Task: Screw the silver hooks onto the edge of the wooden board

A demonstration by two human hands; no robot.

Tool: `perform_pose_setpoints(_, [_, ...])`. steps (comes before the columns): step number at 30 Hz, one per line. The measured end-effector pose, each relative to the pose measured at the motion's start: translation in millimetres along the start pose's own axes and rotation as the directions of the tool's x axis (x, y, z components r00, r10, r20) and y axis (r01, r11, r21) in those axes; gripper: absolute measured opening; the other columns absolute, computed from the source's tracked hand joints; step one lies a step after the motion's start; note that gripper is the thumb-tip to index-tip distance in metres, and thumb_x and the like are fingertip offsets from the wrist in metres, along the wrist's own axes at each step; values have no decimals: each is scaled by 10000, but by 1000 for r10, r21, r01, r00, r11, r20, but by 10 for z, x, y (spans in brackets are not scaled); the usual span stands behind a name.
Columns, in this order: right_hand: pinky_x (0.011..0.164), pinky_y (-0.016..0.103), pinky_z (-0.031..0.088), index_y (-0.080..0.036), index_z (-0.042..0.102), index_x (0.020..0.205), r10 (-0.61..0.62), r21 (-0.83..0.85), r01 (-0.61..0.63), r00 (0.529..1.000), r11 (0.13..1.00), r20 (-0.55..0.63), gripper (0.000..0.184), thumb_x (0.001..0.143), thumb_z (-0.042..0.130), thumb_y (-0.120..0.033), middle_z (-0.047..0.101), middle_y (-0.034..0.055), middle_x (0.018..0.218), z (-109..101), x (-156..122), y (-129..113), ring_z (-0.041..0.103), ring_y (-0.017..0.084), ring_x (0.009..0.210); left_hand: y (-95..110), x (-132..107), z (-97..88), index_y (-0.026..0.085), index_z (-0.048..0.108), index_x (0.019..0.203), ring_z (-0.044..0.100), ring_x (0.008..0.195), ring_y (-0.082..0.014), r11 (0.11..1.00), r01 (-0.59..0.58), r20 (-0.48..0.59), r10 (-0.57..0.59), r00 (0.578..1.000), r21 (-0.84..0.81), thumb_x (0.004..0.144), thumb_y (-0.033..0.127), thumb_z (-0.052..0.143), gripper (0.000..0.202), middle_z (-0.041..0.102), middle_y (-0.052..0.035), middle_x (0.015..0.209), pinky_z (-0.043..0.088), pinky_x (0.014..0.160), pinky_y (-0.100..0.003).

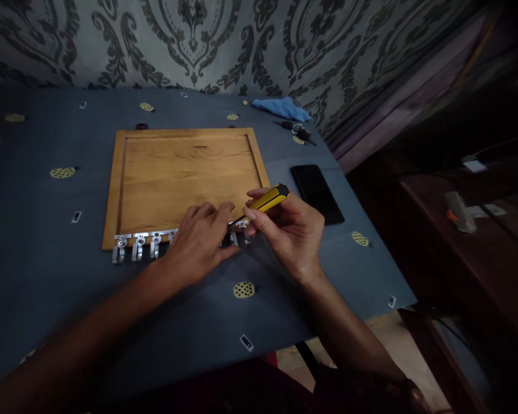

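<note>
A wooden board [185,172] with a raised rim lies flat on the blue-grey tablecloth [47,270]. Along its near edge runs a row of metal hooks [138,246]. My left hand [201,241] rests palm down over the middle of that row, its fingers curled on the board's edge and covering some hooks. My right hand [289,230] is closed round a yellow-and-black screwdriver [267,198]. The screwdriver's shaft points down and left to a hook beside my left fingertips.
A black phone [317,192] lies right of the board. A blue cloth [280,108] and a small dark bunch, perhaps keys [300,131], sit at the table's far right corner. The table's right edge drops to a dark wooden surface [466,230]. Patterned wallpaper stands behind.
</note>
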State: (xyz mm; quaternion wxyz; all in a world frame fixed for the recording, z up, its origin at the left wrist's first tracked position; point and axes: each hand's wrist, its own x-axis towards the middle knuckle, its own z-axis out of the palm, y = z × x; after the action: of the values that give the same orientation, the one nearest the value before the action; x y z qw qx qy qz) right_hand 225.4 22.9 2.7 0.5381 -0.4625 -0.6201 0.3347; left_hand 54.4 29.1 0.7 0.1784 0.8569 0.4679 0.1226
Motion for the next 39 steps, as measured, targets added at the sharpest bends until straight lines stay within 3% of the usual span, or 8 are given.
perform_pose_setpoints(8, [472,210,526,-221,703,911,-43,21,46,987,999,-152,84,875,746,-283,676,-43,807,18,-57,23,601,54,484,-10,-11,-1,170,462,1254,613,1095,-324,1000,-11,6,11,1000,1,809,335,820,595,704,-92,1101,481,940,-455])
perform_pose_setpoints(20, [514,248,546,-227,690,952,-29,-33,27,998,999,-62,142,847,772,-276,685,-20,865,-14,-52,54,637,84,545,-12,-8,16,182,459,1258,607,1078,-309,1000,-17,-8,17,1000,-17,828,330,799,568,693,-95,1115,475,936,-445])
perform_pose_setpoints(26, [557,261,572,-221,698,1006,-40,-25,41,999,999,21,118,896,706,-259,691,-4,924,-47,-44,16,662,87,587,-1,-10,5,182,462,1257,608,1103,-311,1000,10,8,-10,1000,-27,810,318,817,587,687,-96,1127,477,945,-445])
perform_pose_setpoints(33, [498,245,541,-224,685,956,-66,-37,62,992,997,-111,87,894,716,-277,671,-29,802,-52,-77,18,636,85,527,-14,-32,25,188,468,1250,608,1081,-304,1000,-20,-23,20,1000,-3,811,326,816,577,705,-76,1087,479,926,-434])
perform_pose_setpoints(39, [502,246,532,-222,678,946,-61,-84,52,992,995,-110,80,900,703,-283,658,-37,763,-70,-87,23,636,89,533,-12,-42,18,173,476,1275,596,1113,-310,998,-36,-21,37,999,46,830,332,802,574,702,-94,1126,461,942,-434])
